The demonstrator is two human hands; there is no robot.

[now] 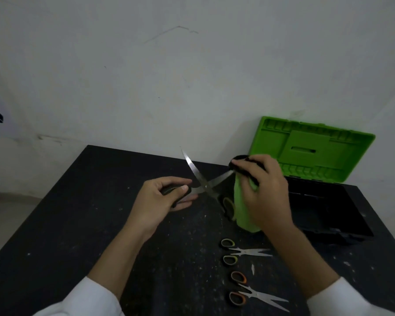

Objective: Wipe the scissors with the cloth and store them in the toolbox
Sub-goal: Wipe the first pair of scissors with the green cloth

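While black table (78, 213) carries it all, green-lidded toolbox (312, 151) stands open just behind right hand (265, 190). Right hand grasps green cloth (244, 210) at one blade tip. Left hand (155, 201) grips a handle of the open scissors (205, 185), held between both hands. Yellow-handled scissors (244, 252) and orange-handled scissors (253, 293) lie near right wrist.

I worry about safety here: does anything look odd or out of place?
The yellow scissors and orange scissors lie on the table with blades open; the held scissors in the left hand are spread wide. White flecks dot the table.

1 head-worn view, facing forward and down over black table (82, 213) toward white wall (192, 76), close range
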